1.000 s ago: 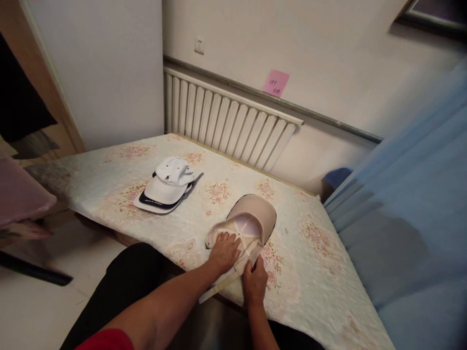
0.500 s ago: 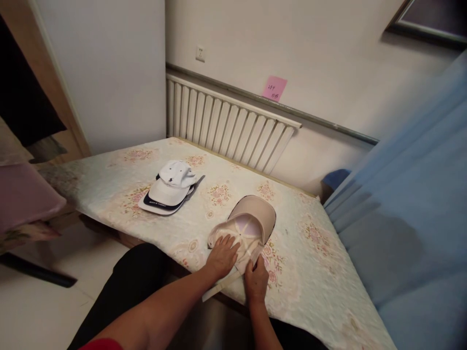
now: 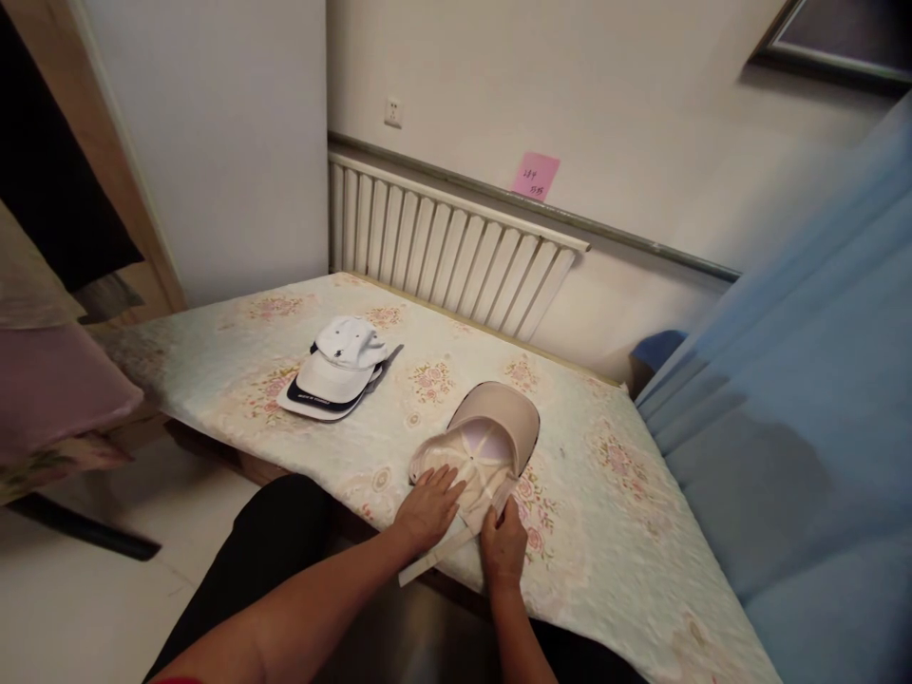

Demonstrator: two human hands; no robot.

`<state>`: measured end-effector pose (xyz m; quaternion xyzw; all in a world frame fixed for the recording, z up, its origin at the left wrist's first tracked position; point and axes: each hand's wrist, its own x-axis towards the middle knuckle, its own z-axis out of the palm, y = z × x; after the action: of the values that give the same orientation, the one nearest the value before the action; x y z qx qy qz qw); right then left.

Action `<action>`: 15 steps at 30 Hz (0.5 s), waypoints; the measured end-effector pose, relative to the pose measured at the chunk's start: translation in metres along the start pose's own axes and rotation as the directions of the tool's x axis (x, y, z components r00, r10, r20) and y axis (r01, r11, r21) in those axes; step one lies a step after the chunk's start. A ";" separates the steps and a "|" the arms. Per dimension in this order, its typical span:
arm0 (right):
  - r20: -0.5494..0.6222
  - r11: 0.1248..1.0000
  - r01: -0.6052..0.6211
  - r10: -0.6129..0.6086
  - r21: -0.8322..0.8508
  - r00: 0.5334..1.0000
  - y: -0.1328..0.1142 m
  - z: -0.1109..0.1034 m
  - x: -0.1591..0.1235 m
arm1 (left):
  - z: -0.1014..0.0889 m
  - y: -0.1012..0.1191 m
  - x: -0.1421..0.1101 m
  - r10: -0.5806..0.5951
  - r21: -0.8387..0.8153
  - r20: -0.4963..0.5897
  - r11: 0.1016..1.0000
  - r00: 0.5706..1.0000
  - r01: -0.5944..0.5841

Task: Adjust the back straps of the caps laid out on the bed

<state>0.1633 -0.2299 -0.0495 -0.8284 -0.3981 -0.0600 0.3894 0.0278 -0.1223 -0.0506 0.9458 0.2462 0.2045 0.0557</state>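
L hand [image 3: 428, 508] spread in cap [image 3: 484, 461] | R hand [image 3: 504, 546] pinching edge [image 3: 504, 490] | brim [image 3: 509, 413] pts far-R, long axis diag.

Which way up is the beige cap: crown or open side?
Open side up: the beige cap shows its inside seams, with the left hand spread over it and the right hand gripping its edge.

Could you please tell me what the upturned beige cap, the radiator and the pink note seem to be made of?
Upturned beige cap: probably matt woven cloth, judging by its soft creases and seams; fibre unclear.
Radiator: likely painted metal, off-white and smooth, from its even coating over upright ribs.
Pink note: apparently matt paper, thin and handwritten.
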 end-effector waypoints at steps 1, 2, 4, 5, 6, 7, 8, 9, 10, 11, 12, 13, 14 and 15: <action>0.000 1.000 -0.001 0.001 0.001 1.000 0.000 0.000 0.000 | 0.000 -0.001 -0.001 0.003 -0.004 0.005 1.000 1.000 -0.003; -0.001 1.000 -0.002 0.002 0.001 1.000 0.000 0.000 0.000 | 0.000 -0.001 -0.001 0.005 -0.009 0.010 1.000 1.000 -0.005; -0.003 1.000 -0.006 0.006 0.003 1.000 0.000 0.000 0.000 | 0.000 -0.002 -0.002 0.006 -0.017 0.020 1.000 1.000 -0.006; -0.004 1.000 -0.007 0.007 0.005 1.000 -0.001 0.000 0.000 | 0.000 -0.003 -0.002 0.005 -0.021 0.021 1.000 1.000 -0.004; -0.003 1.000 -0.008 0.008 0.008 1.000 -0.001 0.000 0.000 | 0.001 -0.003 -0.003 0.002 -0.026 0.021 1.000 1.000 -0.002; -0.002 1.000 -0.009 0.009 0.013 1.000 -0.001 -0.001 0.000 | 0.001 -0.003 -0.003 -0.002 -0.030 0.018 1.000 1.000 0.003; -0.002 1.000 -0.010 0.010 0.019 1.000 -0.002 -0.001 0.000 | 0.001 -0.003 -0.004 -0.005 -0.034 0.015 0.999 1.000 0.006; 0.000 1.000 -0.013 0.013 0.026 1.000 -0.002 -0.001 0.000 | 0.001 -0.003 -0.004 -0.007 -0.037 0.013 0.999 1.000 0.007; 0.001 0.999 -0.016 0.016 0.034 1.000 -0.003 -0.002 0.000 | 0.001 -0.003 -0.004 -0.008 -0.039 0.011 0.999 1.000 0.008; 0.003 0.999 -0.021 0.021 0.043 1.000 -0.003 -0.002 0.000 | 0.001 -0.002 -0.005 -0.007 -0.042 0.009 0.999 1.000 0.007; 0.006 0.998 -0.026 0.026 0.053 1.000 -0.003 -0.003 0.000 | 0.000 -0.002 -0.005 -0.005 -0.045 0.007 0.999 1.000 0.005; 0.009 0.997 -0.032 0.032 0.064 0.999 -0.003 -0.003 0.000 | -0.001 -0.001 -0.005 -0.003 -0.048 0.004 0.999 1.000 0.003; 0.013 0.996 -0.038 0.037 0.077 0.999 -0.003 -0.003 0.000 | -0.002 -0.001 -0.005 -0.001 -0.051 -0.001 0.999 1.000 0.001; 0.017 0.995 -0.044 0.043 0.093 0.999 -0.002 -0.003 0.000 | -0.003 0.000 -0.005 -0.001 -0.053 -0.007 0.999 1.000 0.000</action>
<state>0.1624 -0.2313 -0.0458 -0.8182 -0.3853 -0.0267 0.4259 0.0221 -0.1248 -0.0499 0.9431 0.2412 0.2144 0.0798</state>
